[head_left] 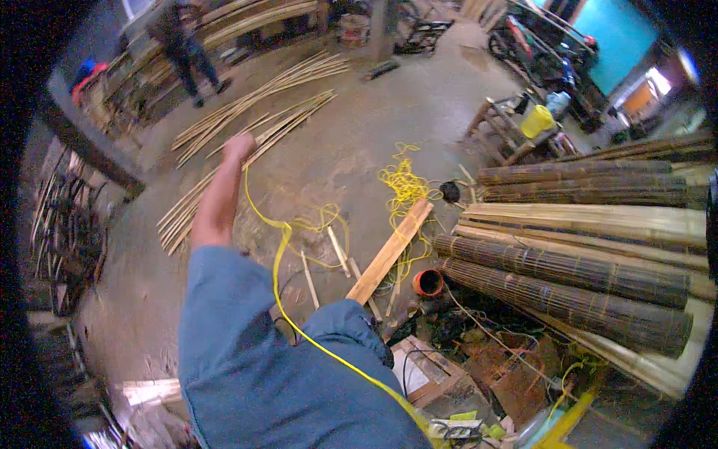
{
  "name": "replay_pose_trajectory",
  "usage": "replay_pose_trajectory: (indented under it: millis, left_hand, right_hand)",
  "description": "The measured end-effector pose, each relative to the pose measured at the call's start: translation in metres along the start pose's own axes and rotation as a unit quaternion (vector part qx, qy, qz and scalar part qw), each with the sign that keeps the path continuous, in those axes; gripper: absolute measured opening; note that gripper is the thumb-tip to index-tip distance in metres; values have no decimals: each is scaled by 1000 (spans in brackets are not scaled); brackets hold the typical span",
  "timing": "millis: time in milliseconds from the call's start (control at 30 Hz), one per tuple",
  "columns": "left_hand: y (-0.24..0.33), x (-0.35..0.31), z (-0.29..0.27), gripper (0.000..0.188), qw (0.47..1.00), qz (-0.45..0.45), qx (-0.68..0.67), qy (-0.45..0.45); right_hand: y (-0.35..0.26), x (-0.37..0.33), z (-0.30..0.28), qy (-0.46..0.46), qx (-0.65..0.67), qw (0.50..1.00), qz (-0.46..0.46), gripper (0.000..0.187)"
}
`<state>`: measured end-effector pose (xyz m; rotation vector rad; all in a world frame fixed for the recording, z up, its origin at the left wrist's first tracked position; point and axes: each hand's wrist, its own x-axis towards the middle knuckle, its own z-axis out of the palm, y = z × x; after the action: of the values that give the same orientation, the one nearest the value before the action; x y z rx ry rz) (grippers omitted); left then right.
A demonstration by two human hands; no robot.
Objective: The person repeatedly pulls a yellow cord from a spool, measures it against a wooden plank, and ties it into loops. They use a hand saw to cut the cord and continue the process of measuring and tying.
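My left hand (239,147) is stretched out ahead and closed in a fist. A long yellow strip (278,258) hangs from it, bends down to the floor side and runs back across my blue shirt. My right hand is not in view; a blue sleeve (336,323) shows near a light wooden plank (393,251), whose near end is hidden. Beyond the plank lies a loose tangle of yellow strip (404,183). Thin pale sticks (310,280) rest on the floor between.
Bundles of long bamboo strips (258,101) lie ahead, near a standing person (187,56). Rolled slatted blinds (568,277) are stacked at right, beside an orange-red pot (428,283). A yellow container (536,121) sits on a wooden stand. A pillar (90,142) rises at left.
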<state>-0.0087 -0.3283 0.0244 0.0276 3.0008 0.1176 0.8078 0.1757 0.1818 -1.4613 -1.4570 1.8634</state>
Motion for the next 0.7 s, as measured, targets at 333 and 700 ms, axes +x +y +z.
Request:
replay_pose_trajectory:
  millis: [333, 700]
  left_hand:
    - [340, -355, 27, 58, 530, 258, -601, -540]
    - [174, -68, 44, 43, 682, 123, -716, -90]
  right_hand:
    - [1, 147, 349, -184, -313, 854, -373, 27]
    - [-30, 105, 166, -206, -451, 864, -87, 33]
